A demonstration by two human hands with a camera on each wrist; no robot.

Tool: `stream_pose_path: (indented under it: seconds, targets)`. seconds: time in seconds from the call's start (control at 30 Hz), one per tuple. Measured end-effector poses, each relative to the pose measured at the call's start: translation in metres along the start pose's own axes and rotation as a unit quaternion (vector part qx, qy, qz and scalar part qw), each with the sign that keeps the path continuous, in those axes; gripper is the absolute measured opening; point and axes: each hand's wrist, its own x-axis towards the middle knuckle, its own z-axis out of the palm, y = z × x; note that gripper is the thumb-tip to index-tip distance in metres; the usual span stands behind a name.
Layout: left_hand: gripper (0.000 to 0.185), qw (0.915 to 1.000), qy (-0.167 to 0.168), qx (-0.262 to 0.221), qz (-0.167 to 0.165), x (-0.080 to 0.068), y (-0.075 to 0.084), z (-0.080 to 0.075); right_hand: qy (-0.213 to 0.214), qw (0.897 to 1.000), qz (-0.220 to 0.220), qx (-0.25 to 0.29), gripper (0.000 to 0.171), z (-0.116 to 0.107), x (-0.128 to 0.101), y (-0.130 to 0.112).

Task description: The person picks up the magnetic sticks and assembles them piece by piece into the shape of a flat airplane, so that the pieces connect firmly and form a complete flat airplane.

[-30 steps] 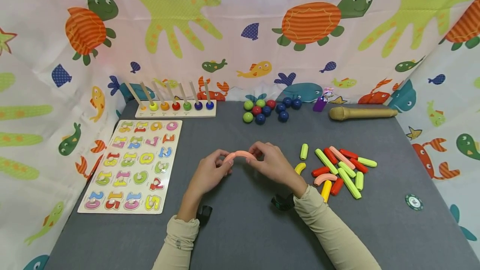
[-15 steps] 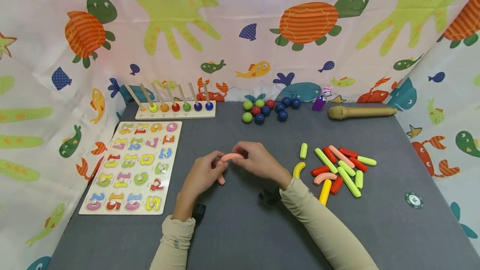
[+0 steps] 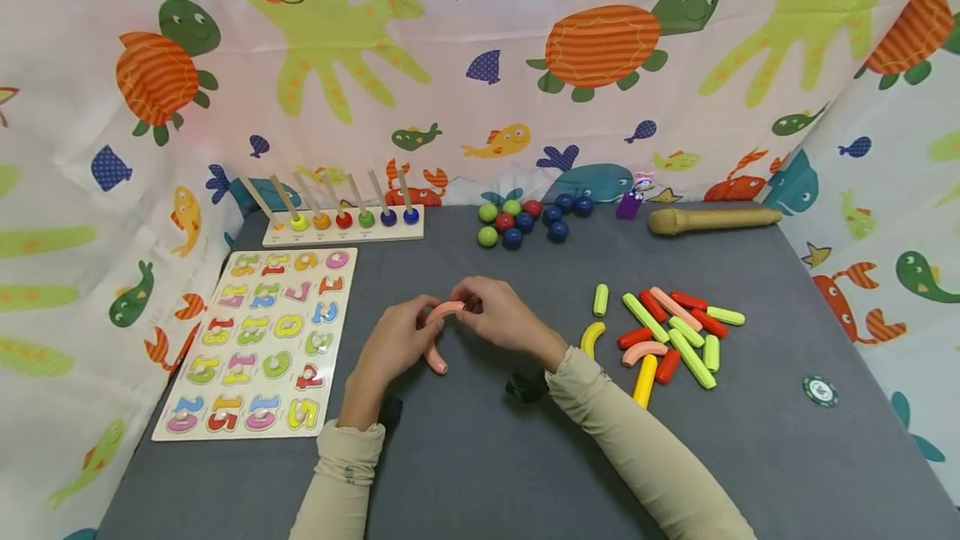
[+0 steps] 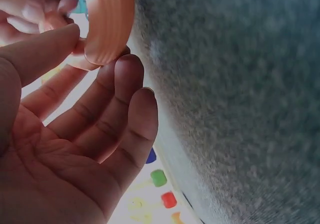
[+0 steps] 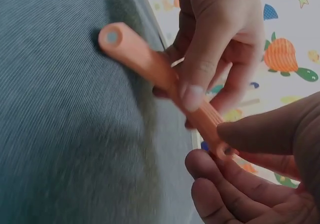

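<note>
Two peach-coloured curved plastic tubes meet end to end within my left hand (image 3: 396, 338), making a bent line in the head view. Thumb and fingertips of that hand pinch them near the joint. The lower tube (image 3: 435, 359) hangs below the left fingers, its hollow end showing in the right wrist view. My right hand (image 3: 504, 315) pinches the outer end of the upper tube (image 3: 446, 308) between thumb and fingers. Close up, the left wrist view shows a ribbed peach tube (image 4: 111, 24) at the left fingertips. The left fingers partly cover the joint.
Right of the hands lies a pile of red, green, yellow and peach tubes (image 3: 701, 361). A number puzzle board (image 3: 341, 340) is at left, a peg stand (image 3: 345, 233) behind it. Coloured balls (image 3: 512, 238), a purple figure (image 3: 628, 205), a wooden stick (image 3: 720, 220) and a chip (image 3: 821, 391) lie farther out.
Both hands have moved a little left, still holding the peach tubes. The tubes have turned, so one now points down below the left hand, where earlier only an arch showed between the hands.
</note>
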Motion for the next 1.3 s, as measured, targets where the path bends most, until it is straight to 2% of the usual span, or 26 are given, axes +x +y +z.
stream_pose_path:
  seconds: [0.1, 0.27, 0.53, 0.77, 0.9, 1.03, 1.2, 1.3]
  targets:
    - [0.025, 1.0000, 0.003, 0.001, -0.009, 0.001, -0.005, -0.002, 0.005, 1.000, 0.013, -0.010, 0.019, -0.010, -0.011, 0.003]
    - [0.021, 0.9998, 0.006, -0.013, -0.015, 0.002, -0.012, -0.008, 0.022, 0.999, 0.041, -0.028, 0.023, -0.042, -0.036, 0.018]
    - [0.034, 1.0000, 0.000, 0.002, -0.006, 0.001, -0.025, -0.015, 0.044, 0.993, 0.079, -0.072, 0.025, -0.086, -0.072, 0.045]
    - [0.030, 0.9992, -0.009, -0.003, -0.039, 0.004, -0.030, -0.019, 0.054, 0.983, 0.136, -0.106, 0.027, -0.117, -0.088, 0.064]
    - [0.030, 0.9979, -0.024, 0.001, -0.060, 0.006, -0.032, -0.020, 0.042, 0.981, 0.151, -0.112, 0.028, -0.125, -0.085, 0.073]
    - [0.028, 0.9967, -0.047, -0.006, -0.067, 0.007, -0.035, -0.020, 0.030, 0.977, 0.155, -0.142, 0.027, -0.132, -0.086, 0.076]
    - [0.026, 0.9969, -0.051, -0.014, -0.058, 0.009, -0.037, -0.024, 0.007, 0.976, 0.143, -0.165, 0.025, -0.146, -0.101, 0.073]
    - [0.025, 0.9969, -0.054, -0.014, -0.057, 0.010, -0.039, -0.026, -0.027, 0.976, 0.134, -0.167, 0.020, -0.152, -0.115, 0.069]
